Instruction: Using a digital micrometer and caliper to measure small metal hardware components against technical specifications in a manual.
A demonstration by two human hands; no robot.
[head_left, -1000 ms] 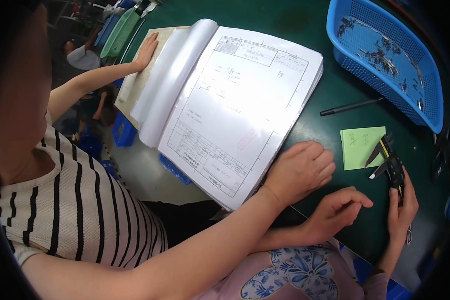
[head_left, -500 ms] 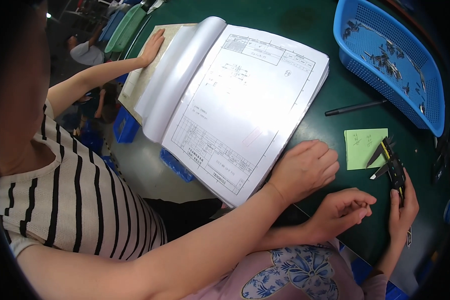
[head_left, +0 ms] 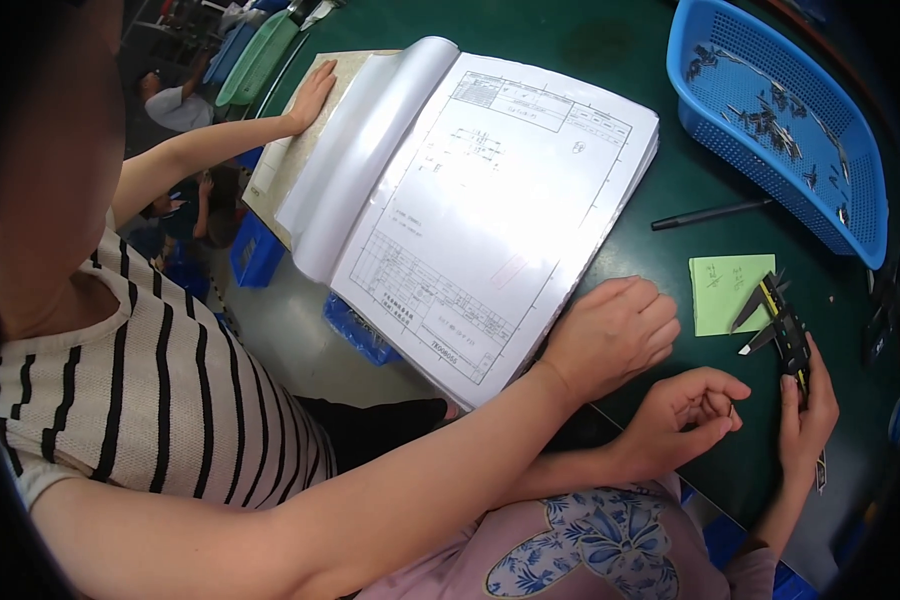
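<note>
Black-and-yellow caliper point(head_left: 785, 330) (jaws parted) gripped by right hand point(head_left: 808, 415); left hand point(head_left: 685, 420) pinches a tiny part point(head_left: 730, 408).

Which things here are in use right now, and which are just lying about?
In use: digital caliper in right hand; small metal part in left hand; drawing binder under a co-worker's hand.
Lying about: green sticky note; black pen; blue basket of parts.

A big binder of drawings point(head_left: 490, 215) lies open on the green desk point(head_left: 620, 40). A blue basket point(head_left: 770, 130) of small metal parts sits beyond a black pen point(head_left: 712, 213) and green note point(head_left: 727, 290).
</note>
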